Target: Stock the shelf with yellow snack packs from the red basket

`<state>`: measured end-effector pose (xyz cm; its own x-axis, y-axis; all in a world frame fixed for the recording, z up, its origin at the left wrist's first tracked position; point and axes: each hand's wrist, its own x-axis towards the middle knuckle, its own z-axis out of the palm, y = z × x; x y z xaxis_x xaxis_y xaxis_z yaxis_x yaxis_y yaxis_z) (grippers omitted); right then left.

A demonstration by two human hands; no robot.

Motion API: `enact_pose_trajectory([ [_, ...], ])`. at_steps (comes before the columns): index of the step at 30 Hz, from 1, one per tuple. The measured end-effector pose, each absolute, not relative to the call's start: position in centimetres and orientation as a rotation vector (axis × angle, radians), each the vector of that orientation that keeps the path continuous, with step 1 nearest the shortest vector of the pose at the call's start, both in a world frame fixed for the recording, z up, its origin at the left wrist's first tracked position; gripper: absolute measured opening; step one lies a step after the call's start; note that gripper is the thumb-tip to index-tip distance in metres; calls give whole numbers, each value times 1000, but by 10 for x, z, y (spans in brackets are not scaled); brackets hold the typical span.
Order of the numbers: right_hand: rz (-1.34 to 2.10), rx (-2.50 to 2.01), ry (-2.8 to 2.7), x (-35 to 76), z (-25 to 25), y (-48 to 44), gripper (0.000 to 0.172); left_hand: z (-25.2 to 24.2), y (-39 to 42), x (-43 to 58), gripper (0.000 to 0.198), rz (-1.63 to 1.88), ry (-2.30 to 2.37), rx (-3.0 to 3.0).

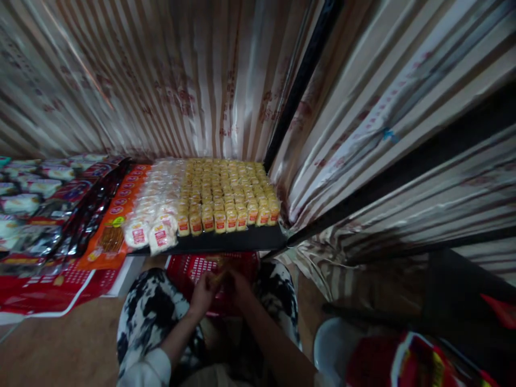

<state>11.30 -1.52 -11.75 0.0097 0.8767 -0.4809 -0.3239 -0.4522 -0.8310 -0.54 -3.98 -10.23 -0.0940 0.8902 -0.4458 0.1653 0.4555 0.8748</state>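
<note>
Both my hands meet low in the middle of the view, over a red plastic basket point(193, 266) that sits between my knees. My left hand point(202, 293) and my right hand point(238, 286) have their fingers pinched together around a small yellowish packet point(219, 277); the packet is dim and blurred. Just beyond the basket a dark shelf point(226, 242) carries tight rows of small yellow packets with red labels point(228, 193) and, to their left, rows of white wrapped cakes point(155, 207).
Orange snack packs point(115, 226) and dark and white packaged goods point(48, 204) lie to the left on the low display. Striped shiny curtains hang behind and to the right. My black-and-white patterned trousers point(149, 312) frame the basket. A white stool point(334, 344) stands at lower right.
</note>
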Motion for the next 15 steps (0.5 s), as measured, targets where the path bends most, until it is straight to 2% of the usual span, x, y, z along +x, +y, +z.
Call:
enact_pose_trajectory([
  [3, 1676, -1291, -575, 117, -96, -22, 26, -88, -50, -8, 25, 1002, 1428, 762],
  [7, 1710, -1227, -609, 122, -66, -26, 28, -67, -55, -13, 32, 1019, 1300, 550],
  [15, 1659, -1177, -829, 131, -37, -27, 28, -11, -40, -20, 14, 930, 1188, 491],
])
